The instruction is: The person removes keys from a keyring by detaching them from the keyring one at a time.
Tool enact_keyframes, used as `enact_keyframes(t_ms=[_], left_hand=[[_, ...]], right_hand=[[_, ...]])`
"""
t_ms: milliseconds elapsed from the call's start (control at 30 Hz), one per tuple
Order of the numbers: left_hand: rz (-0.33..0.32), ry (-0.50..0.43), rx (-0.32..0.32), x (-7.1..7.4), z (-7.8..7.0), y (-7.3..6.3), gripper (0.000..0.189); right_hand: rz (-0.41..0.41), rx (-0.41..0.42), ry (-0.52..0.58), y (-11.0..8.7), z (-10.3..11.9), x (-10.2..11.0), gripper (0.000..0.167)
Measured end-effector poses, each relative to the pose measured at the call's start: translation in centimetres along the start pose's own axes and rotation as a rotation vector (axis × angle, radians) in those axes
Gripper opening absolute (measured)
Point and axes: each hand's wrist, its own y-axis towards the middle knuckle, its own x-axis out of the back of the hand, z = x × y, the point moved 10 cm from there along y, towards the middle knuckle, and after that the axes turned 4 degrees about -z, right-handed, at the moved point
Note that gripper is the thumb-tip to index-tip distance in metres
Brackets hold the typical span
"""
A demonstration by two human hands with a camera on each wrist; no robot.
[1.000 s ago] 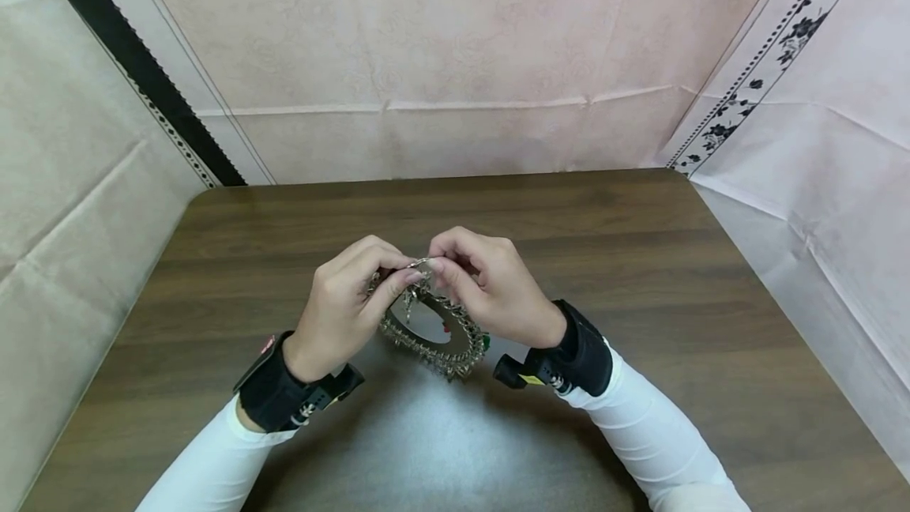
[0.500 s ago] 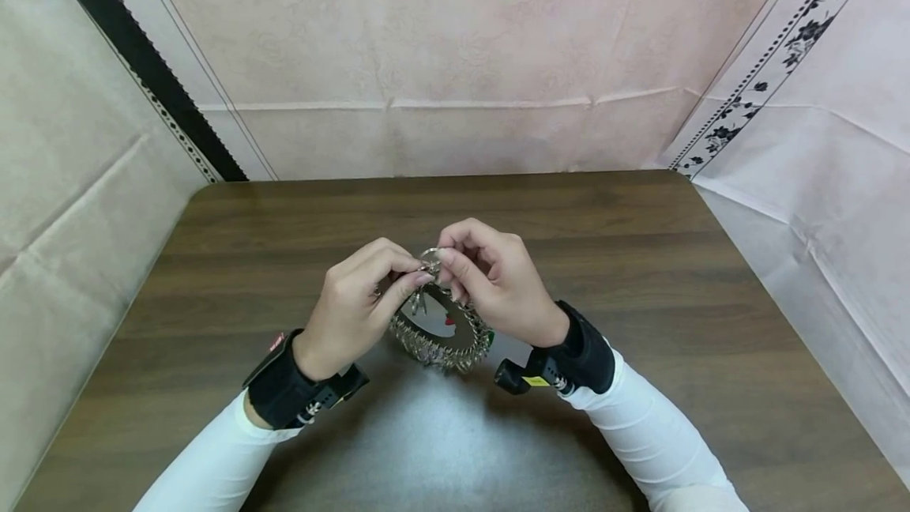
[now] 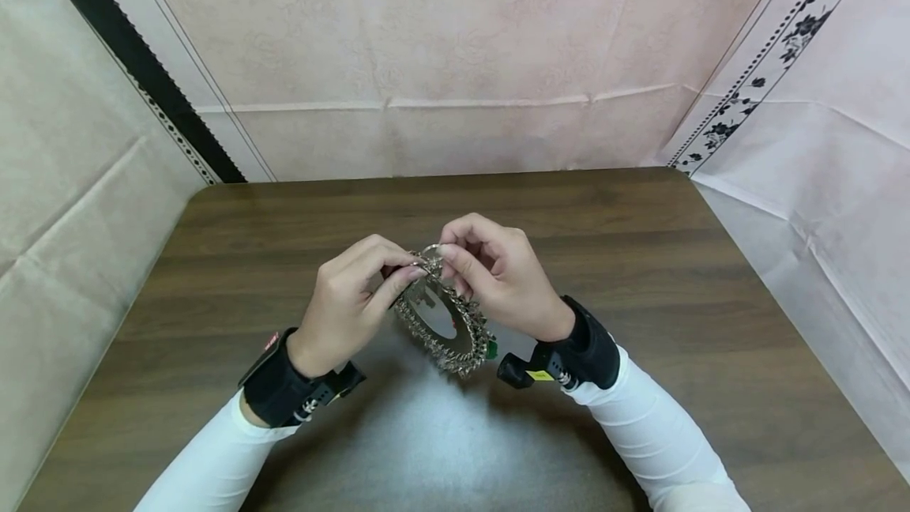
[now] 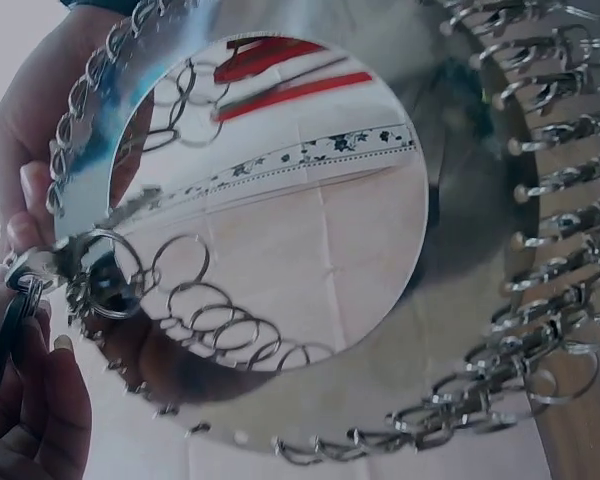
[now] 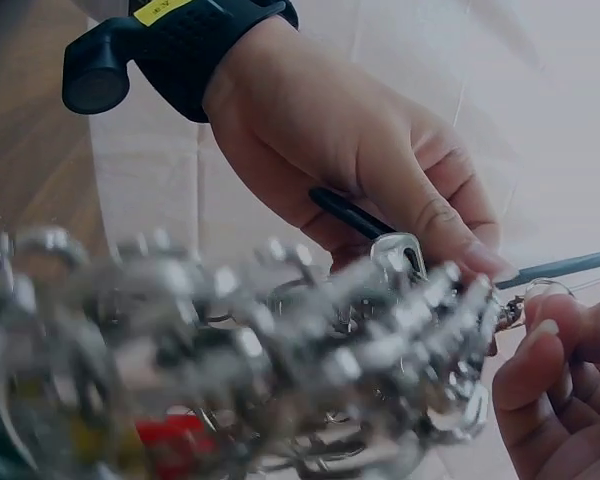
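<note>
Now that the clasp-fringed metal disc (image 3: 465,336) has changed its tilt above the table (image 3: 227,275), short of its far edge, its top fittings (image 3: 430,265) seem handier, the left hand (image 3: 348,299) pinching there, close beside the right hand (image 3: 501,279), which pinches a small metal ring (image 3: 431,248).

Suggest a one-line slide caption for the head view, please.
Left hand and right hand hold a round, ring-fringed metal piece above a wood-grain table.

Tabletop (image 3: 654,275) free left of left hand (image 3: 351,303), right of right hand (image 3: 505,283); ring-fringed disc (image 3: 464,332) blocks between; cloth (image 3: 455,62) walls far side.
</note>
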Motion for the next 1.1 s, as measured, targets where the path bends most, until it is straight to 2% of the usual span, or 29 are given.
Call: enact_keyframes(t_ms=[100,367,567,933,1100], left_hand=[[-0.016,0.009,0.013,0.5,0.4,0.2,0.008],[-0.054,0.068,0.044,1.8,1.9,0.7,0.011],[-0.037,0.137,0.055,2.2,3.2,0.8,0.006],[-0.018,0.233,0.161,2.4,7.6,-0.1,0.005],[0.036,0.303,0.218,2.0,10.1,-0.9,0.007]], right_hand=[[0.002,-0.008,-0.002,0.1,0.0,0.1,0.005],[-0.008,-0.031,-0.005,0.2,-0.2,0.5,0.005],[-0.026,-0.049,-0.021,0.1,-0.5,1.0,0.007],[-0.031,-0.041,-0.017,0.2,-0.5,1.3,0.007],[-0.047,-0.032,-0.025,0.2,-0.4,1.5,0.006]])
